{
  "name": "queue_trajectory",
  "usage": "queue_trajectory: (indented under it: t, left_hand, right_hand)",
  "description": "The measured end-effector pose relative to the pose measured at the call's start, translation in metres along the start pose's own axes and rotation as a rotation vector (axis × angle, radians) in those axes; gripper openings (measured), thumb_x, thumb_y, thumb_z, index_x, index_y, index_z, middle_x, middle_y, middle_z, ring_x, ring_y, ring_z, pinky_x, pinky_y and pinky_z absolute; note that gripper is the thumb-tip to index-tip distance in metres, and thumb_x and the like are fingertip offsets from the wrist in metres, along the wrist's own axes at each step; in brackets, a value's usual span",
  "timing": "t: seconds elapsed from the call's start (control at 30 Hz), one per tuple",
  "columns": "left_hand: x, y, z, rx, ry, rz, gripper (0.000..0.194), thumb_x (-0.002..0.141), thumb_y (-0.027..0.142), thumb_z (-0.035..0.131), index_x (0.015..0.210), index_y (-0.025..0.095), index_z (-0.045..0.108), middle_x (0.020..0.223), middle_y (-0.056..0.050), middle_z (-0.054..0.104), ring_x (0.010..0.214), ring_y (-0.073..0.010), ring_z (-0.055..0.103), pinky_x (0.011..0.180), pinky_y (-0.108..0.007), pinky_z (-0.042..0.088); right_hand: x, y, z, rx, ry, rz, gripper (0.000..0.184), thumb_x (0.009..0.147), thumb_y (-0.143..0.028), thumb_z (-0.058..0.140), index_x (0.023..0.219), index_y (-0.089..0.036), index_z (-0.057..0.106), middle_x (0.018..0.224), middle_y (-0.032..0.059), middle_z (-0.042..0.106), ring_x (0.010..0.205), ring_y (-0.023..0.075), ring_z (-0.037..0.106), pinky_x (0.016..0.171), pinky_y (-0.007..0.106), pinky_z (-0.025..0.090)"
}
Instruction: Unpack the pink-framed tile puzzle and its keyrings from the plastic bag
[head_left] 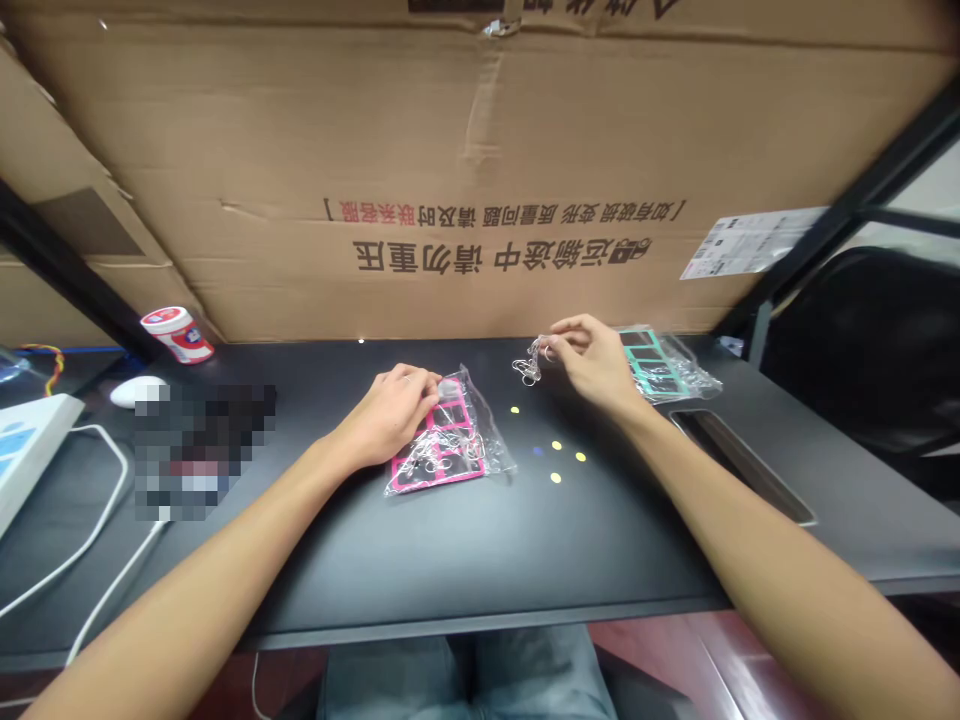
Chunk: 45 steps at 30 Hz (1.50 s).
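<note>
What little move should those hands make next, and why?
Perhaps the right hand should carry its dangling metal rings across to the pink-framed pack: similar silvery rings show there, and the left hand rests on that pack, so it could probably steady it.

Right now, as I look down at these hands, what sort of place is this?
Probably an indoor desk workspace, perhaps in an office or a dormitory: a black desk, cardboard standing behind it, and what looks like a chair at right.
</note>
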<state>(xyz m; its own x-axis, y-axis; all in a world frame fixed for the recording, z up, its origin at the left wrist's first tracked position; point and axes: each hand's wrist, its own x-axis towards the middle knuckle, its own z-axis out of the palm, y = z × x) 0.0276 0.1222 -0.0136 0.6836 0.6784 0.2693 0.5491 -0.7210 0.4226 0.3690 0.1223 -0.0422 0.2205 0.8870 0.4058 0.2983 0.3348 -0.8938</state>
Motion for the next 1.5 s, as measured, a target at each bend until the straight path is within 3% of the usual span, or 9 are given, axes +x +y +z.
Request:
queue_trajectory:
  t: [0.17, 0.37, 0.47, 0.57, 0.7, 0.8, 1.07, 1.33, 1.5]
  left_hand:
    - [0.000, 0.000, 0.000, 0.059, 0.001, 0.001, 0.024, 0.111, 0.036, 0.037, 0.096, 0.023, 0.052, 0.131, -0.010, 0.069, 0.127, -0.0316, 0.055, 0.104, -0.052, 0.044]
    - [0.001, 0.002, -0.001, 0.096, 0.011, -0.017, 0.022, 0.111, 0.034, 0.036, 0.095, 0.024, 0.048, 0.136, -0.007, 0.068, 0.128, -0.0300, 0.055, 0.105, -0.052, 0.045]
    - [0.000, 0.003, -0.001, 0.092, 0.014, -0.028, 0.021, 0.112, 0.033, 0.036, 0.096, 0.024, 0.047, 0.136, -0.006, 0.068, 0.129, -0.0296, 0.054, 0.105, -0.052, 0.045]
    - [0.000, 0.004, 0.000, 0.083, 0.016, -0.028, 0.020, 0.112, 0.032, 0.036, 0.097, 0.024, 0.046, 0.136, -0.006, 0.067, 0.130, -0.0293, 0.054, 0.106, -0.053, 0.046]
    - [-0.001, 0.003, 0.002, 0.065, 0.039, -0.023, 0.018, 0.111, 0.031, 0.036, 0.099, 0.024, 0.047, 0.136, -0.008, 0.067, 0.131, -0.0294, 0.054, 0.106, -0.052, 0.047]
    - [-0.001, 0.004, 0.003, 0.053, 0.057, -0.017, 0.018, 0.111, 0.031, 0.035, 0.100, 0.024, 0.047, 0.136, -0.009, 0.067, 0.132, -0.0293, 0.054, 0.107, -0.052, 0.047]
    - [-0.002, 0.009, 0.000, 0.025, 0.045, -0.010, 0.018, 0.111, 0.031, 0.036, 0.100, 0.024, 0.047, 0.140, -0.008, 0.065, 0.133, -0.0294, 0.054, 0.109, -0.054, 0.045]
    - [-0.002, 0.011, -0.001, 0.021, 0.042, -0.017, 0.017, 0.110, 0.031, 0.037, 0.100, 0.024, 0.049, 0.141, -0.009, 0.065, 0.134, -0.0302, 0.054, 0.110, -0.056, 0.045]
    - [-0.002, 0.011, 0.000, 0.024, 0.046, -0.011, 0.017, 0.110, 0.030, 0.036, 0.100, 0.024, 0.048, 0.141, -0.009, 0.065, 0.133, -0.0301, 0.054, 0.110, -0.056, 0.045]
  right_hand:
    - [0.001, 0.002, -0.003, -0.121, -0.021, -0.056, 0.028, 0.087, -0.037, 0.079, 0.106, -0.020, 0.067, 0.105, 0.0110, 0.078, 0.101, 0.0268, 0.076, 0.097, 0.047, 0.061]
    - [-0.003, -0.002, -0.006, -0.516, -0.028, -0.172, 0.011, 0.092, -0.027, 0.065, 0.100, -0.022, 0.073, 0.103, 0.0071, 0.079, 0.099, 0.0280, 0.074, 0.096, 0.049, 0.058]
    - [-0.011, -0.015, 0.000, -0.476, -0.061, -0.249, 0.012, 0.095, -0.029, 0.065, 0.101, -0.022, 0.073, 0.103, 0.0059, 0.079, 0.096, 0.0271, 0.075, 0.095, 0.046, 0.058]
    - [-0.025, -0.035, 0.014, -0.353, -0.229, -0.363, 0.013, 0.098, -0.030, 0.067, 0.105, -0.023, 0.075, 0.106, 0.0048, 0.078, 0.097, 0.0248, 0.074, 0.094, 0.042, 0.059]
    - [-0.044, -0.055, 0.034, -0.309, -0.660, -0.530, 0.014, 0.098, -0.029, 0.070, 0.109, -0.024, 0.078, 0.113, 0.0053, 0.077, 0.113, 0.0252, 0.070, 0.103, 0.042, 0.055]
    - [-0.050, -0.058, 0.041, -0.367, -0.833, -0.531, 0.022, 0.098, -0.035, 0.073, 0.116, -0.022, 0.078, 0.124, 0.0089, 0.073, 0.123, 0.0274, 0.065, 0.109, 0.044, 0.052]
    - [-0.047, -0.056, 0.035, -0.341, -0.827, -0.366, 0.014, 0.099, -0.035, 0.073, 0.097, -0.021, 0.074, 0.100, 0.0052, 0.074, 0.099, 0.0230, 0.066, 0.091, 0.037, 0.053]
    - [-0.047, -0.061, 0.035, -0.161, -0.734, -0.170, 0.023, 0.099, -0.041, 0.069, 0.105, -0.021, 0.080, 0.099, 0.0035, 0.079, 0.089, 0.0213, 0.073, 0.085, 0.035, 0.055]
    - [-0.048, -0.061, 0.035, -0.142, -0.641, -0.155, 0.023, 0.097, -0.041, 0.070, 0.107, -0.023, 0.082, 0.100, 0.0043, 0.080, 0.089, 0.0229, 0.073, 0.084, 0.037, 0.058]
